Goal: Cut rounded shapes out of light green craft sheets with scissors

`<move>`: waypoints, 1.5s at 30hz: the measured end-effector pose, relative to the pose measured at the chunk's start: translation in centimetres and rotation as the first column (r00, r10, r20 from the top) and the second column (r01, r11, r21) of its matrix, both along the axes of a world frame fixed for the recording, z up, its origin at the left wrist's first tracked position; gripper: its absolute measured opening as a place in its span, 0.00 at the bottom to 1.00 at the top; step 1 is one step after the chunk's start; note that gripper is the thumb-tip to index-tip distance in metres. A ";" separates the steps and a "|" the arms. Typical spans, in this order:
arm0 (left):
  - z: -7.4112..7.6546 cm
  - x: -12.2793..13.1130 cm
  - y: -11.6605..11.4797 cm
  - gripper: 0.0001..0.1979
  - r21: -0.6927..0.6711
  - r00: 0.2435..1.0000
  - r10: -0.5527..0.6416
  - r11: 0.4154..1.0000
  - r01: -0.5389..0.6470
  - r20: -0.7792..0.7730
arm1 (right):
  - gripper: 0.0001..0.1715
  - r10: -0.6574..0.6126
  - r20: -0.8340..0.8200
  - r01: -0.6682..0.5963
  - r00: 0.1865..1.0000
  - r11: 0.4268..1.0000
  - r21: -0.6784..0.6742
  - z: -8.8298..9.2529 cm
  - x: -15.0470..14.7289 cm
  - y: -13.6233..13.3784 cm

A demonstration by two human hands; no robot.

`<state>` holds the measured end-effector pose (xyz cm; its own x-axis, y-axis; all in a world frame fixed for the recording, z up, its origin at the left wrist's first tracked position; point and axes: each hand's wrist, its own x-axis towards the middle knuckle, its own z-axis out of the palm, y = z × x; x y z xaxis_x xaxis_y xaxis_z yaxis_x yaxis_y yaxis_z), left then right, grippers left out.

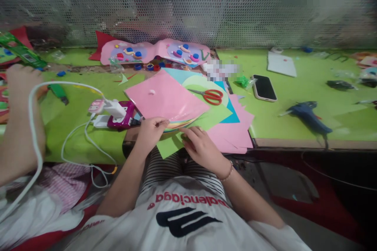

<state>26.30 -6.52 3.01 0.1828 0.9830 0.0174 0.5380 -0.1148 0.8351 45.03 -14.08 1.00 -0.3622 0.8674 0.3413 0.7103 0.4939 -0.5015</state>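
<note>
A pack of coloured paper (167, 96) in clear plastic, pink on top, lies at the table's front edge. Its near edge bends up and shows several coloured layers. My left hand (151, 133) pinches that edge between thumb and fingers. At the right part of the same edge, my right hand (202, 147) rests its fingertips, the fingers bent and apart. A green sheet (171, 145) sticks out below the pack over the table edge. Red-handled scissors (212, 97) lie on green and blue sheets to the right, with pink sheets (232, 135) underneath.
Left of the pack stands a purple power strip (125, 115) with plugs and a white cable (37, 125). Another person's arm (22, 121) is at the far left. A phone (264, 88) and a glue gun (309, 117) lie at right. Decorated pink pieces (129, 52) lean at the back.
</note>
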 end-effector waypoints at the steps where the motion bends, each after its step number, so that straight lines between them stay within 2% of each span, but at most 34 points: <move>1: 0.1 0.0 0.1 0.12 -0.006 1.000 -0.012 1.000 0.012 0.003 | 0.22 -0.001 -0.003 0.001 1.000 1.000 -0.001 0.0 -0.1 0.0; 6: 0.5 -0.2 0.2 0.11 -0.003 0.997 -0.077 0.997 0.077 -0.005 | 0.23 -0.014 -0.056 0.013 0.998 1.000 -0.020 0.3 -0.5 0.3; 11: 0.7 -0.2 -0.3 0.11 0.038 0.985 -0.166 0.985 0.167 -0.037 | 0.24 -0.050 -0.001 0.050 0.999 0.998 -0.037 0.8 -1.1 0.6; 18: 0.6 -0.4 -0.2 0.11 0.084 0.962 -0.242 0.964 0.254 -0.130 | 0.19 -0.047 -0.002 0.047 0.999 0.999 0.013 1.2 -1.4 0.8; 25: 1.2 -0.8 0.4 0.12 0.051 0.928 -0.325 0.939 0.339 -0.181 | 0.23 -0.023 0.002 0.023 1.000 1.000 0.016 0.8 -1.0 0.3; 29: 2.1 -0.8 0.5 0.12 0.083 0.922 -0.334 0.931 0.355 -0.193 | 0.25 -0.019 0.001 0.019 1.000 1.000 0.013 0.5 -0.9 0.3; 38: 4.5 -1.0 0.9 0.12 0.097 0.865 -0.310 0.922 0.374 -0.394 | 0.27 -0.003 -0.035 0.005 0.999 0.999 0.053 0.8 -0.9 0.7; 45: 4.3 -1.9 1.5 0.13 0.113 0.868 -0.282 0.928 0.355 -0.407 | 0.26 -0.035 -0.012 0.035 0.999 0.996 0.078 0.6 -0.6 0.8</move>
<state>24.42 -4.99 7.28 0.5135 0.8565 0.0524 0.7157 -0.4612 0.5245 44.40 -13.24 1.57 -0.3280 0.8500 0.4122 0.7226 0.5068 -0.4701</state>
